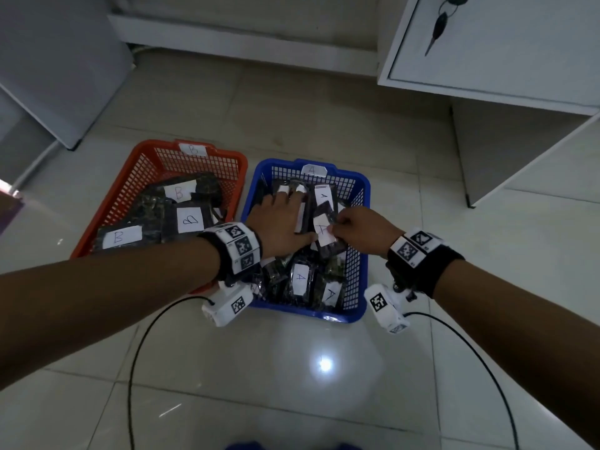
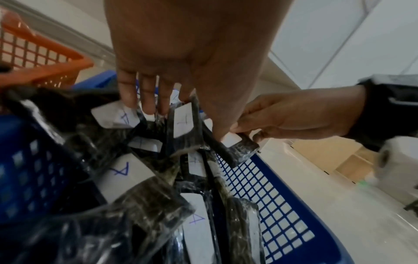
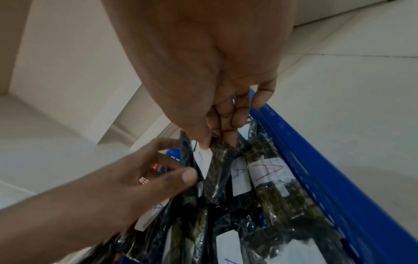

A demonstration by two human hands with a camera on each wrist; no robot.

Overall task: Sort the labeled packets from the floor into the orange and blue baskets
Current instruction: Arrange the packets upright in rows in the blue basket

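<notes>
At the left of the head view sits the orange basket with dark packets marked B inside. Just beside it, in the middle, the blue basket is piled with packets marked A. The left hand lies flat on that pile, fingers straight. The right hand pinches one A packet over the blue basket. A white cabinet with keys fills the upper right
</notes>
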